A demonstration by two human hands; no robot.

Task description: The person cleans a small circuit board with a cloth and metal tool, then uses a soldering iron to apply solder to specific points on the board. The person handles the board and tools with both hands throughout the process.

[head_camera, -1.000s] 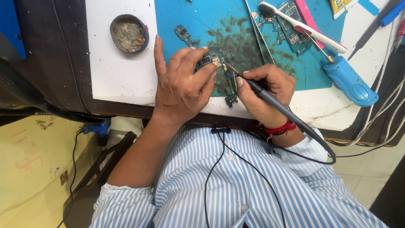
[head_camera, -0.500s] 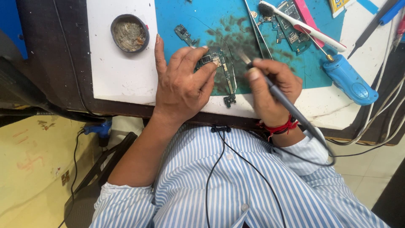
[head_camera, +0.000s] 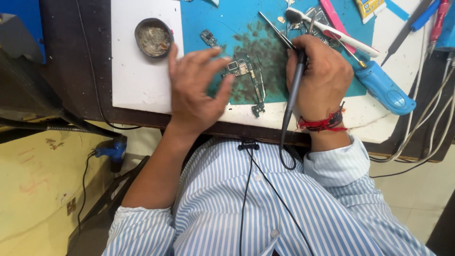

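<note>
A: Fingers first, what did you have?

B: The right hand [head_camera: 318, 78] was curled tight round one grey soldering iron [head_camera: 295, 90], barrel running down past the wrist to its black cord. The iron's upper end sat hidden under the fingers, so I couldn't tell where the tip pointed.

A: And the left?

B: The left hand [head_camera: 194, 90] lay spread and loose, gripping nothing. Its fingertips [head_camera: 229, 78] came down right at the left edge of the small circuit board [head_camera: 246, 76], though whether they actually pressed on it I couldn't tell.

A: So the board sat where?

B: On the blue work mat [head_camera: 215, 19], in a dark stained patch, between the two hands: just right of the left fingertips, just left of the right hand, a thin strip trailing off the mat's near edge.

A: Count it out from that mat.

B: One loose small board piece [head_camera: 208, 38] up left on the mat. One round tin [head_camera: 153, 37] of grey residue left of the mat on the white board [head_camera: 137, 80]. One white-handled brush [head_camera: 336, 33] and one pink strip [head_camera: 334, 16] at the mat's far right. One blue-handled screwdriver [head_camera: 384, 87] off the right edge.

A: Any packages or labels?

B: One yellow packet [head_camera: 370, 7] at the mat's top right corner, cut by the frame. One red thread band [head_camera: 322, 124] on the right wrist.
</note>
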